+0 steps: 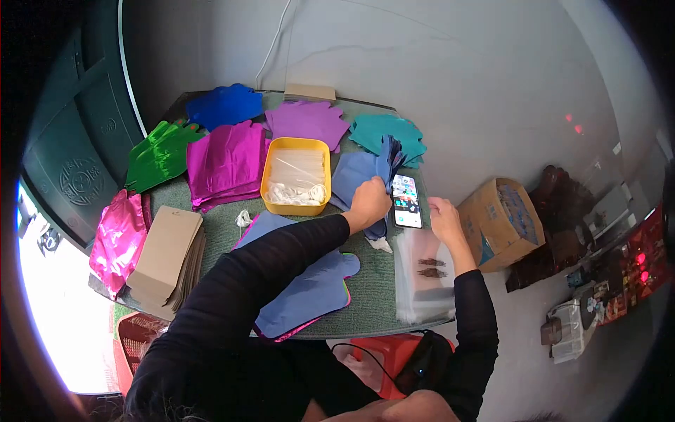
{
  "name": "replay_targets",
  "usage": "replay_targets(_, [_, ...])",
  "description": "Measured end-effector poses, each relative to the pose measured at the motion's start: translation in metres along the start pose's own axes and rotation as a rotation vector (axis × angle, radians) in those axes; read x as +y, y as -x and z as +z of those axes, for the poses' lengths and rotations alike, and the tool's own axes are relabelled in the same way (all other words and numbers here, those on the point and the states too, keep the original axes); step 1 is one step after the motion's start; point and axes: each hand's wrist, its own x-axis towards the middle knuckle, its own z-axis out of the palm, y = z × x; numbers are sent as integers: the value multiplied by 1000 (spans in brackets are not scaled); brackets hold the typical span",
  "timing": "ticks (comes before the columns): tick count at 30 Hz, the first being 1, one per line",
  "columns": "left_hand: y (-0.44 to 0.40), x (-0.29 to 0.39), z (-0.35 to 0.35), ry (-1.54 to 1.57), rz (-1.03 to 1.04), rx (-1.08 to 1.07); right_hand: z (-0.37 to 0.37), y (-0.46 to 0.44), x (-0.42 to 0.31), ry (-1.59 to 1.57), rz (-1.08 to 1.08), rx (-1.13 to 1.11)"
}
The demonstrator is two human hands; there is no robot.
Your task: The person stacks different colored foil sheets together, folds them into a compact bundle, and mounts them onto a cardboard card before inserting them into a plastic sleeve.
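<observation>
The left hand [370, 202] is curled closed on a bunched stack of blue-grey, hand-shaped sheets [390, 156], towards the right side of the green cloth-covered table [371, 299]. The right hand [444, 216] has its fingers drawn in near the right edge, just beside a lit phone [406, 202]; whether they pinch anything, I cannot tell.

The bunch could fan out or slide apart if the closed fingers bear on only some of its layers. It also stands close by the phone, so a sideways sweep could knock the screen (or shove it towards the edge). The clear plastic sleeves [422, 281] at the near right corner look slick, and a dragging right sleeve could send some over the near edge.

A strip of bare cloth runs between those sleeves and the blue-grey sheets with pink edging [302, 288], which reach the near edge. The yellow rectangular tub [295, 209] of clear strips and white string limits movement to the left; past the right edge, the open brown cardboard carton [485, 235] crowds the right wrist.
</observation>
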Motion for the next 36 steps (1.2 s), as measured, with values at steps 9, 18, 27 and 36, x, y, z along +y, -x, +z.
replay_targets(9, [-1, 16, -6, -87, 19, -106, -1, 2, 3, -94, -11, 44])
replay_targets(18, [8, 38, 0, -238, 222, -281, -26, 9, 0, -48, 72, 75])
replay_targets(27, [-5, 30, -14, -190, 330, -469, -40, 15, -10, -67, 12, 150])
replay_targets(36, [-19, 9, -112, -205, 246, -417, -25, 43, -97, -59, -276, 19])
